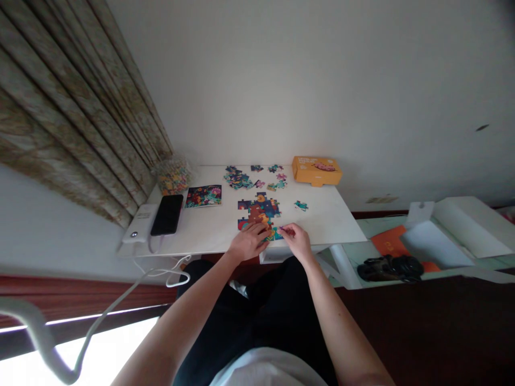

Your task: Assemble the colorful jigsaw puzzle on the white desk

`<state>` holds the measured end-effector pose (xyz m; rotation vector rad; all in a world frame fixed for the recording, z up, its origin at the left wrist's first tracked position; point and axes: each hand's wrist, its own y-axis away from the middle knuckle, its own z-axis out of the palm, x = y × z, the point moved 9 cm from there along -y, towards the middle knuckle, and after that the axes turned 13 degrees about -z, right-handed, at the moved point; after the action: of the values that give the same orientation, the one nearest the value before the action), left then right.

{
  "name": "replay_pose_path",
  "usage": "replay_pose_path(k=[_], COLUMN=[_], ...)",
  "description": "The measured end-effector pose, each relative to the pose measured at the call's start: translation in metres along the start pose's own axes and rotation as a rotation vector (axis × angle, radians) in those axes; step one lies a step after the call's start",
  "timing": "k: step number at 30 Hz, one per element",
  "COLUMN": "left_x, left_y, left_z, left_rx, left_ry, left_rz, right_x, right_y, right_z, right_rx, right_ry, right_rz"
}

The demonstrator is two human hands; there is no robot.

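The puzzle [256,212] is lying at the near middle of the counter [330,228]. The left hand [248,242] is resting slightly spread fingers on it; the right hand [296,240] is apparently pinching a piece [290,232] — probably light, stiff card, best gripped by opposite edges.

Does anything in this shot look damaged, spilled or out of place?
A dark mark at far right stands out against the pale wall; stain or damage, I can't tell. The loose puzzle pieces look ordinary beside a partly joined puzzle.
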<state>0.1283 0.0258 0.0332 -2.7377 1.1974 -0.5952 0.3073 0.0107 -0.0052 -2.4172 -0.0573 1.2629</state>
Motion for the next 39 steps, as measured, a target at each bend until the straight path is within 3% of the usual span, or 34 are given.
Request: replay_pose_path(k=[12,22,27,30,33,39], left_x=[0.002,0.005,0.003,0.0,-0.001,-0.003], left_y=[0.0,0.0,0.0,0.0,-0.001,-0.001], left_z=[-0.001,-0.002,0.0,0.002,0.004,0.003], left_rx=[-0.016,-0.02,-0.025,-0.01,0.007,0.044], left_ry=[-0.016,-0.045,-0.05,-0.047,-0.046,-0.02], left_rz=[0.005,0.015,0.002,-0.005,-0.001,-0.01], right_x=[-0.015,-0.013,0.003,0.016,0.037,0.06], right_y=[-0.001,0.0,-0.012,-0.036,-0.058,-0.067], right_z=[-0.001,0.002,-0.011,-0.041,-0.064,-0.061], right_rx=[0.017,-0.022,-0.014,0.092,0.15,0.044], right_ry=[0.114,0.098,0.063,0.223,0.385,0.56], right_rz=[-0.117,-0.112,-0.095,-0.15,-0.109,-0.014])
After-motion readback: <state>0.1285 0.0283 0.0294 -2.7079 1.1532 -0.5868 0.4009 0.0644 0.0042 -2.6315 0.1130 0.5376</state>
